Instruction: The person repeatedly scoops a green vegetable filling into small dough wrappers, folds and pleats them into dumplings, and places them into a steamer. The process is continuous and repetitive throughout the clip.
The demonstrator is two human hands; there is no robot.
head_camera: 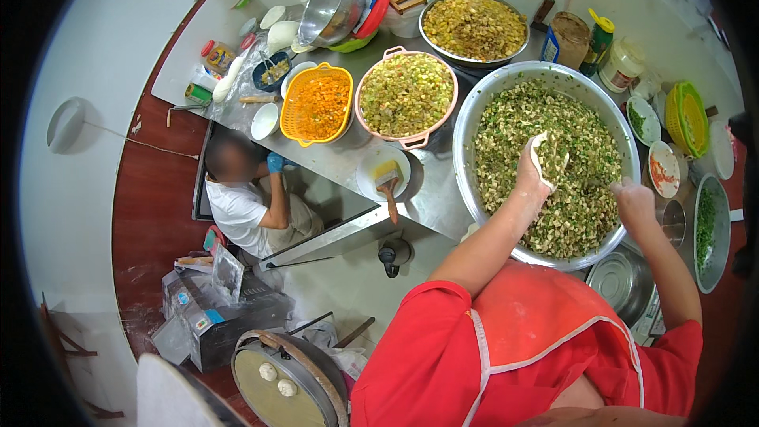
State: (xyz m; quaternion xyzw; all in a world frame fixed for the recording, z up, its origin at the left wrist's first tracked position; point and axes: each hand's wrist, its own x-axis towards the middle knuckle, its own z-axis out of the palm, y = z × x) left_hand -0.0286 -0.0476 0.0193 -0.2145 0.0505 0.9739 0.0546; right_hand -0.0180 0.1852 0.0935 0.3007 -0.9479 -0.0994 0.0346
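Note:
My left hand (528, 173) cups a round, thin dough wrapper (535, 157) with chopped green-and-white filling (554, 160) on it. It is above a large metal basin (464, 145) heaped with a filling (533, 110) of small pale cubes and chopped greens. On the basin's right side, my right hand (634, 204) is curled at the edge of the filling. Whether its fingers hold a thin tool is not plain.
Left of the basin are a pink colander (454, 104) of diced vegetables, a yellow basket (286, 115) of chopped orange filling, and a white bowl (364, 181) with a brush (388, 190). Behind stands a metal bowl (525, 50) of yellow-brown filling. A person (243, 207) sits low at left.

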